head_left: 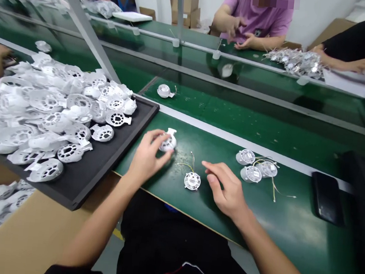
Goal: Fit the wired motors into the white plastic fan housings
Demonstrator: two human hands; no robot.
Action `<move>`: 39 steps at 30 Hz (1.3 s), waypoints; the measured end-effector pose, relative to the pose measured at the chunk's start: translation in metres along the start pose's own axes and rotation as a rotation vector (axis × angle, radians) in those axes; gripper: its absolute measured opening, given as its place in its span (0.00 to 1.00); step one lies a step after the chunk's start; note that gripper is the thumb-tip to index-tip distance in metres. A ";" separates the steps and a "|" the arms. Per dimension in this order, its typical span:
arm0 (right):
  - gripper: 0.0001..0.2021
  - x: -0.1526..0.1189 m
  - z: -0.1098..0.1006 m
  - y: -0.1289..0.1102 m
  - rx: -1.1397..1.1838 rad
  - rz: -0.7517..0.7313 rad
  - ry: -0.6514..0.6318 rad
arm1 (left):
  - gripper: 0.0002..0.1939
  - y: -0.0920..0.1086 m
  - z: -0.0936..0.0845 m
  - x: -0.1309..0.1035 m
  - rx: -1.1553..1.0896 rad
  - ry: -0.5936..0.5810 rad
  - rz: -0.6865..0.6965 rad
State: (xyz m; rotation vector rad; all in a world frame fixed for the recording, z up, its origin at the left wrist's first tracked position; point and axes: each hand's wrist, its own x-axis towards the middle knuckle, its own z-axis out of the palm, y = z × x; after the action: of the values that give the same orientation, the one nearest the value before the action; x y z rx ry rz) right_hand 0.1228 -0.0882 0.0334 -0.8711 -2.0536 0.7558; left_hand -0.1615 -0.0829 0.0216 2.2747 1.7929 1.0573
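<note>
While the left hand (pixel 150 153) has a white housing (pixel 169 142) between its thumb and fingers in the middle of the frame, the right hand (pixel 227 188) is released, its fingers spread and touching nothing, to the right of the centre. The left fingers appear to grasp the housing near its left edge, tab pointing up the frame; how firmly, I cannot tell. If that hold is only light, the housing could slip or twist when pressed.

Between the two hands, just below the centre, a round wired part (pixel 192 181) lies on the green worktop (pixel 290 225), apart from both. Its thin leads (pixel 193 166) spread upward toward the gap between the hands, so a housing brought down carelessly might pinch them, and a finger hooking one could drag the part askew. It also sits near the worktop's lower edge; a knock toward the body could send it off.

Right of centre, three round parts (pixel 251 174) lie bunched with their wires crossing, so lifting one could tug the others along. At the left, housings are heaped (pixel 52 107) on a black tray (pixel 102 163); a bump from the left forearm might make the loose outer ones slide.
</note>
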 end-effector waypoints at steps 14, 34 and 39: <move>0.26 -0.004 0.014 -0.020 -0.093 0.161 -0.075 | 0.51 0.074 0.029 -0.063 -0.265 -0.029 0.125; 0.24 -0.001 0.018 0.003 -0.317 0.140 -0.280 | 0.38 0.059 0.020 -0.055 -0.328 -0.401 -0.117; 0.24 0.004 0.016 0.002 -0.207 0.014 -0.130 | 0.15 0.055 0.010 -0.025 -0.716 -0.421 -0.356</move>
State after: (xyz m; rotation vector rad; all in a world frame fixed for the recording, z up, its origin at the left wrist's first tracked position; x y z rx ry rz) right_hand 0.1084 -0.0868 0.0251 -0.9739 -2.2729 0.6297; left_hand -0.1124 -0.1194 0.0265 1.5344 1.2936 0.8734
